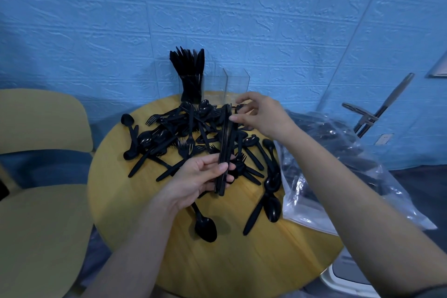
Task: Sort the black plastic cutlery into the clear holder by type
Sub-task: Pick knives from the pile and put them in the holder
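Left hand (200,178) grips a knife stack (224,150); right hand (260,115), fingers loose, steadies its top. A weak squeeze could fan the knives onto the tabletop (229,261).

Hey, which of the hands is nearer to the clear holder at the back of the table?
Right. The right hand hovers just in front of the clear holder, fingertips touching the top of the cutlery stack. The left hand grips the stack's lower end, farther toward the person.
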Action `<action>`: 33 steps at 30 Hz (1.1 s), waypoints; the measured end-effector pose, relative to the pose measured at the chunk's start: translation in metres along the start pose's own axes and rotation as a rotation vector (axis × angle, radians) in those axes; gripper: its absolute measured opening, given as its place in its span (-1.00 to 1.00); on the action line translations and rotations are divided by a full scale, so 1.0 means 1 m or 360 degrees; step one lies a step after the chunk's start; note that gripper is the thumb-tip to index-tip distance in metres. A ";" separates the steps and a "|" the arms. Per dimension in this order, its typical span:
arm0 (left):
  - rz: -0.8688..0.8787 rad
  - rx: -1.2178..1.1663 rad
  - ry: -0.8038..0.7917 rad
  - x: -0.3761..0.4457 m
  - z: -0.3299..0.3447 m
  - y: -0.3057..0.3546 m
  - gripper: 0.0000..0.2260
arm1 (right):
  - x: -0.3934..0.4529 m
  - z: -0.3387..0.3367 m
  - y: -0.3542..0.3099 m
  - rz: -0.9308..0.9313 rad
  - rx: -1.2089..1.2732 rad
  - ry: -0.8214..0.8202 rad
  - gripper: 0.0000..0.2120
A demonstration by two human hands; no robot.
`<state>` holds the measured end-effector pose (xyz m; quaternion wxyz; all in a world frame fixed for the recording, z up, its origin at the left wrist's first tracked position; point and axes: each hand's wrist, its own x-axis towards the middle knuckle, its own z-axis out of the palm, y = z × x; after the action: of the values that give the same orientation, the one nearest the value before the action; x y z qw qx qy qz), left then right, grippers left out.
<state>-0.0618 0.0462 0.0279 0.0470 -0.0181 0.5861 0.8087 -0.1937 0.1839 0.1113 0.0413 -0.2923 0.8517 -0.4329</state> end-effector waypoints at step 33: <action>0.0053 -0.0191 0.0313 0.004 -0.006 -0.001 -0.81 | -0.015 -0.053 0.017 0.0250 -0.0127 0.0201 -0.95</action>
<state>-0.0662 0.0411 0.0251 -0.0253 -0.0905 0.5385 0.8374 -0.2068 0.2372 0.1286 0.0096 -0.1982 0.8895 -0.4115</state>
